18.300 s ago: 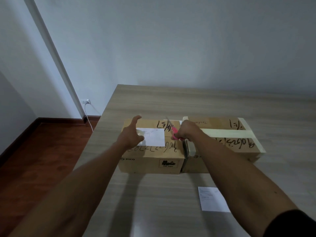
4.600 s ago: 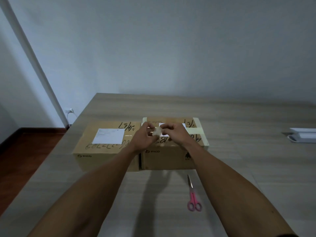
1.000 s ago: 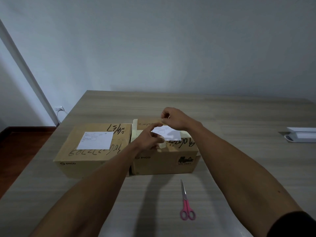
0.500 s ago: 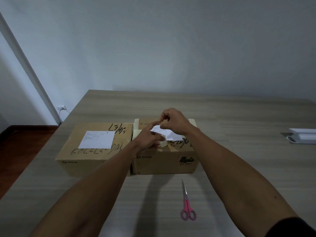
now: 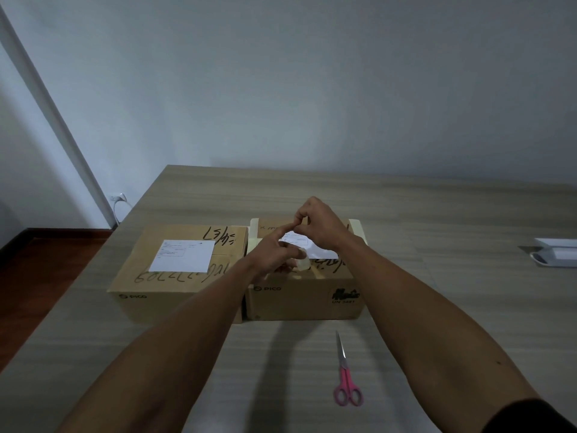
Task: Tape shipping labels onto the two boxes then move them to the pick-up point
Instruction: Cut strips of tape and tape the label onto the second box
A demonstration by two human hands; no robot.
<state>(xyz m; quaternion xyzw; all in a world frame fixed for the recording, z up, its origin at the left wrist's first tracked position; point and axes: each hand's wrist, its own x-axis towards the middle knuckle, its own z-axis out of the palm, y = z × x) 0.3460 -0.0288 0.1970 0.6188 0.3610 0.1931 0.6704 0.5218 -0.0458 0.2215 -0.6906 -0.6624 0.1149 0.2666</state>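
The second shipping label (image 5: 323, 252) lies on top of the right box (image 5: 304, 287), a white sheet mostly hidden under the two hands that meet above it. The right hand (image 5: 321, 228) hovers over the far part of the label with fingers curled and thumb and forefinger pinched together; a strip of tape between them is too fine to make out. The left hand (image 5: 274, 253) reaches in from the near left, its forefinger stretched out so the tip touches the right hand's pinch, while its other fingers curl around a small roll of clear tape (image 5: 302, 263) at the near edge of the label. Pale tape bands cross the right box's top, and black marker writing runs along its near edge.

Touching it on the left stands the left box (image 5: 175, 276), with its own label (image 5: 182, 256) lying flat on top and more marker scrawl around it. Both boxes sit on a pale wood-grain table (image 5: 452, 307). Pink-handled scissors (image 5: 345, 375) lie nearer, in front of the right box, blades pointing away. At the far right edge of the table rests a white device (image 5: 555, 253), cut off by the frame.
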